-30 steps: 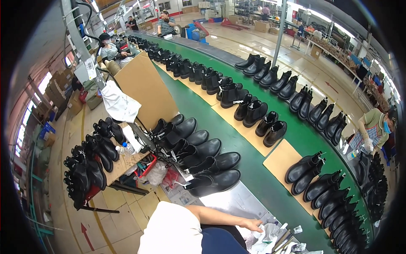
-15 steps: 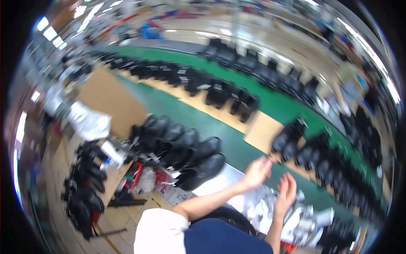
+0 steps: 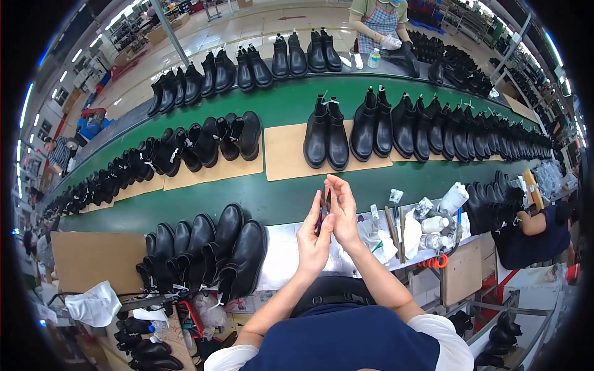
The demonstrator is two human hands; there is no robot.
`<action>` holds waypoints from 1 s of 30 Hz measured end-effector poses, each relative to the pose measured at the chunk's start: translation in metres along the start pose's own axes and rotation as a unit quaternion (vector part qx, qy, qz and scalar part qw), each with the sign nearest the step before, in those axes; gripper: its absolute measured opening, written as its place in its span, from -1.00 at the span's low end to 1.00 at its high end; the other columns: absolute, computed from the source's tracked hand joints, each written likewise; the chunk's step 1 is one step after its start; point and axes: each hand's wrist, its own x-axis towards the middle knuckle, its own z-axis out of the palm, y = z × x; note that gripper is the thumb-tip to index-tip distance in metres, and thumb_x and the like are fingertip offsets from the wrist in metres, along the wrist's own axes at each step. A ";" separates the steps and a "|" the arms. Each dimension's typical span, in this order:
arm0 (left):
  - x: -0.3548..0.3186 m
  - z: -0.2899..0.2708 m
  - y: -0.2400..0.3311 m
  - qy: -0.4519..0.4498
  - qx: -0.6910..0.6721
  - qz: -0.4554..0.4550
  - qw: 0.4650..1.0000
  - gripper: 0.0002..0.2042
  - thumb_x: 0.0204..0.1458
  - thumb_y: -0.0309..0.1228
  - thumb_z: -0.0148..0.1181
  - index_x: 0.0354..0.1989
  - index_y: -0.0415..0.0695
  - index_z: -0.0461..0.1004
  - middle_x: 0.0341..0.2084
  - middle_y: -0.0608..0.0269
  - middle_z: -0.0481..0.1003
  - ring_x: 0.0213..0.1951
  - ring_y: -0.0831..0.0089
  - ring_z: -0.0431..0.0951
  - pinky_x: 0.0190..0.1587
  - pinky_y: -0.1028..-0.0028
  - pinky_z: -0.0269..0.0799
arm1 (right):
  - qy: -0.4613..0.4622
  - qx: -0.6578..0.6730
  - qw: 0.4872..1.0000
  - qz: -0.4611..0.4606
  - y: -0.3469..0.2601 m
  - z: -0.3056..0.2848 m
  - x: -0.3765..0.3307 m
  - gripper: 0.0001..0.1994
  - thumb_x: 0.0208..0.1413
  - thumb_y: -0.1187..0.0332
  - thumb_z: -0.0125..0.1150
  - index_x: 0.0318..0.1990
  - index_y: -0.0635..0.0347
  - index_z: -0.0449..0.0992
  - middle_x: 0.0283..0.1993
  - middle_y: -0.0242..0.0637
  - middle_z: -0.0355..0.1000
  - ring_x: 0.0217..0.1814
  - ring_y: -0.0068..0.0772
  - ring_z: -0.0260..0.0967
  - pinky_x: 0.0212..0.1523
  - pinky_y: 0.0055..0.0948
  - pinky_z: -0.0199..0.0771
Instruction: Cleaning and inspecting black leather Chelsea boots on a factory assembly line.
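Note:
My left hand (image 3: 314,242) and my right hand (image 3: 344,216) are close together in front of my body, above the near edge of the green line. A thin, dark, flat object (image 3: 322,213) is held upright between them, seen edge-on; its kind does not show. Fingers of both hands are against it, partly hiding it. Just beyond stands a pair of black ankle boots (image 3: 326,136) on a brown cardboard sheet (image 3: 284,154). To my left, several black boots (image 3: 243,260) lean together on the metal bench edge.
Boots (image 3: 433,127) run along the line rightward, and others (image 3: 185,148) leftward. To the right lie white bottles (image 3: 435,224), tools (image 3: 398,226) and crumpled wrap. A cardboard panel (image 3: 93,260) stands at the left. Co-workers are across the line (image 3: 380,25) and at right (image 3: 538,229).
The view has swung to the right and sharpened. My hands, apart half a second ago with the right fingers spread, are now together around the thin dark object.

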 end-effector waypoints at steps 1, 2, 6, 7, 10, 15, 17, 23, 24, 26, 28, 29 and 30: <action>-0.001 0.000 0.002 0.000 0.000 -0.002 1.000 -0.50 0.19 -0.41 0.01 0.29 -0.20 0.08 -0.49 0.48 0.34 -0.58 0.79 0.18 -0.57 0.73 0.15 | -0.008 0.033 0.999 0.018 0.000 0.000 -0.002 -0.59 0.22 0.19 0.04 0.07 0.31 0.24 -0.02 -0.19 0.27 -0.07 -0.48 0.29 -0.23 -0.55 0.38; -0.002 0.000 0.004 -0.001 -0.010 -0.019 1.000 -0.50 0.19 -0.42 0.01 0.29 -0.21 0.09 -0.51 0.47 0.35 -0.60 0.78 0.20 -0.59 0.73 0.16 | -0.008 0.033 0.999 0.019 -0.001 0.000 -0.002 -0.59 0.22 0.19 0.04 0.07 0.31 0.24 -0.02 -0.19 0.27 -0.07 -0.48 0.29 -0.23 -0.55 0.38; -0.003 0.000 0.009 -0.002 -0.020 -0.041 0.999 -0.52 0.19 -0.44 0.02 0.27 -0.24 0.12 -0.57 0.45 0.36 -0.66 0.78 0.22 -0.65 0.71 0.17 | -0.032 0.045 0.998 -0.006 -0.002 0.000 -0.006 -0.62 0.23 0.26 0.01 0.10 0.28 0.22 0.01 -0.24 0.27 0.00 -0.52 0.25 -0.05 -0.54 0.32; -0.003 0.000 0.010 -0.002 -0.020 -0.041 0.999 -0.52 0.19 -0.44 0.02 0.27 -0.24 0.12 -0.57 0.45 0.36 -0.66 0.78 0.22 -0.65 0.71 0.17 | -0.036 0.057 0.998 -0.003 -0.003 0.001 -0.006 -0.64 0.24 0.29 0.00 0.12 0.25 0.22 0.06 -0.29 0.25 0.06 -0.52 0.22 0.08 -0.52 0.25; -0.003 0.001 0.011 0.007 -0.026 -0.047 0.999 -0.53 0.18 -0.45 0.03 0.26 -0.25 0.13 -0.58 0.45 0.35 -0.68 0.78 0.21 -0.67 0.71 0.16 | -0.041 0.097 0.994 0.015 -0.005 0.002 -0.007 -0.62 0.23 0.25 0.01 0.12 0.24 0.23 0.06 -0.28 0.27 0.04 -0.54 0.23 0.07 -0.53 0.26; -0.002 0.000 0.009 0.008 -0.022 -0.048 0.999 -0.54 0.18 -0.45 0.03 0.24 -0.27 0.15 -0.57 0.45 0.36 -0.69 0.79 0.21 -0.70 0.71 0.14 | -0.049 0.126 0.990 0.036 0.002 0.000 -0.006 -0.59 0.22 0.21 0.04 0.13 0.22 0.23 0.04 -0.29 0.29 0.01 -0.57 0.25 0.03 -0.57 0.28; -0.002 -0.001 0.007 0.007 -0.016 -0.048 0.999 -0.54 0.18 -0.45 0.03 0.24 -0.27 0.16 -0.57 0.45 0.37 -0.69 0.79 0.21 -0.70 0.71 0.14 | -0.052 0.144 0.987 0.043 0.005 0.000 -0.007 -0.58 0.22 0.20 0.05 0.14 0.21 0.23 0.03 -0.29 0.30 0.00 -0.58 0.25 0.01 -0.58 0.29; 0.000 -0.003 0.005 -0.003 0.005 -0.035 0.999 -0.55 0.17 -0.43 0.04 0.23 -0.26 0.18 -0.61 0.49 0.35 -0.69 0.80 0.20 -0.70 0.72 0.11 | -0.049 0.159 0.984 0.054 0.010 -0.002 -0.007 -0.58 0.21 0.20 0.06 0.14 0.19 0.23 0.02 -0.31 0.31 -0.03 -0.54 0.31 -0.03 -0.58 0.36; 0.000 -0.003 0.005 -0.005 0.009 -0.031 0.999 -0.55 0.17 -0.43 0.05 0.23 -0.25 0.18 -0.62 0.50 0.34 -0.69 0.80 0.20 -0.69 0.72 0.10 | -0.052 0.166 0.983 0.056 0.012 -0.002 -0.007 -0.59 0.21 0.21 0.05 0.14 0.19 0.23 0.01 -0.30 0.31 -0.03 -0.53 0.31 -0.04 -0.58 0.38; 0.000 -0.004 0.003 -0.004 0.013 -0.026 1.000 -0.55 0.17 -0.43 0.05 0.23 -0.24 0.19 -0.63 0.50 0.33 -0.69 0.80 0.19 -0.69 0.72 0.09 | -0.055 0.173 0.982 0.059 0.013 -0.002 -0.008 -0.59 0.22 0.21 0.05 0.14 0.20 0.23 0.01 -0.30 0.31 -0.03 -0.52 0.32 -0.06 -0.57 0.39; 0.000 -0.005 0.002 -0.002 0.017 -0.021 1.000 -0.55 0.17 -0.43 0.05 0.23 -0.23 0.19 -0.64 0.51 0.32 -0.69 0.80 0.19 -0.69 0.72 0.09 | -0.067 0.182 0.979 0.063 0.011 -0.002 -0.008 -0.58 0.22 0.20 0.03 0.15 0.20 0.22 0.01 -0.29 0.31 -0.03 -0.50 0.32 -0.07 -0.55 0.40; 0.000 -0.005 0.001 -0.005 0.011 -0.020 1.000 -0.55 0.17 -0.43 0.05 0.23 -0.22 0.20 -0.65 0.51 0.31 -0.69 0.80 0.19 -0.69 0.72 0.08 | -0.067 0.182 0.979 0.064 0.011 -0.002 -0.008 -0.58 0.22 0.20 0.03 0.15 0.20 0.22 0.01 -0.29 0.31 -0.03 -0.50 0.32 -0.07 -0.55 0.40; 0.001 -0.005 0.001 -0.007 0.004 -0.019 1.000 -0.56 0.17 -0.43 0.05 0.23 -0.21 0.20 -0.65 0.51 0.31 -0.69 0.80 0.18 -0.70 0.72 0.08 | -0.069 0.186 0.978 0.063 0.011 -0.002 -0.008 -0.58 0.22 0.19 0.03 0.15 0.20 0.22 0.01 -0.28 0.31 -0.03 -0.50 0.32 -0.07 -0.55 0.41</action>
